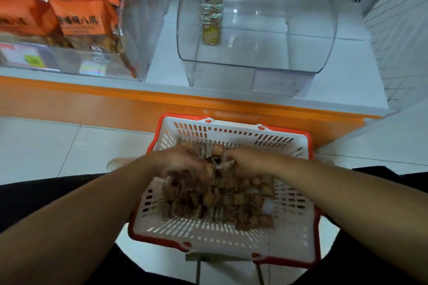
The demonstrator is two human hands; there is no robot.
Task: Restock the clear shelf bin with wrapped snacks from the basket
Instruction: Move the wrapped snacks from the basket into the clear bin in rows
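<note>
Both hands, left hand [183, 161] and right hand [249, 159], curl into the wrapped snacks [215, 199] heaped in the basket [231, 132] below the nearly bare clear shelf bin [254, 58]; light, crinkly, slippery packets, probably best scooped in bunches from underneath.

Dim, soft overall, hands [185, 159] motion-blurred, glare on clear bin [254, 30], wide-angle bending at edges

left grip [183, 162]: fingers curled, blurred | right grip [247, 161]: fingers curled, blurred
</note>
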